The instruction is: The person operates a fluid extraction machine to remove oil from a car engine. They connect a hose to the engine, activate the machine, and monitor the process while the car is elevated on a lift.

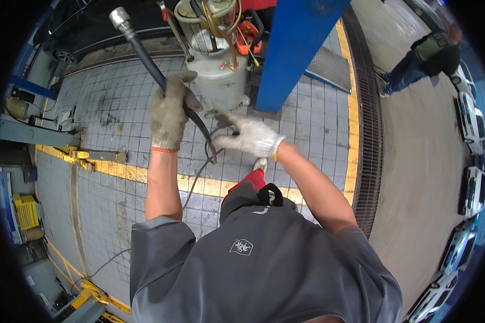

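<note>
My left hand (pixel 170 110), in a soiled knit work glove with an orange cuff, is closed round a black hose-like tube (pixel 148 63). A silver metal end piece (pixel 121 19) tops the tube at the upper left. Below my fist the tube bends down toward the floor, where a thin dark cable (pixel 200 175) shows beside its lower end. My right hand (pixel 249 135), in a whiter, slightly blurred glove, is just right of that lower part. Its thumb and fingers are spread, with nothing visible between them.
Ahead stands a grey-white tank (pixel 219 81) with hoses and a clear upper vessel, close to a blue lift post (pixel 299 48). Yellow lift arms (pixel 81 156) reach in at left. A dark car (pixel 91 29) is at upper left. A person (pixel 423 59) stands beyond the floor grate (pixel 369 134).
</note>
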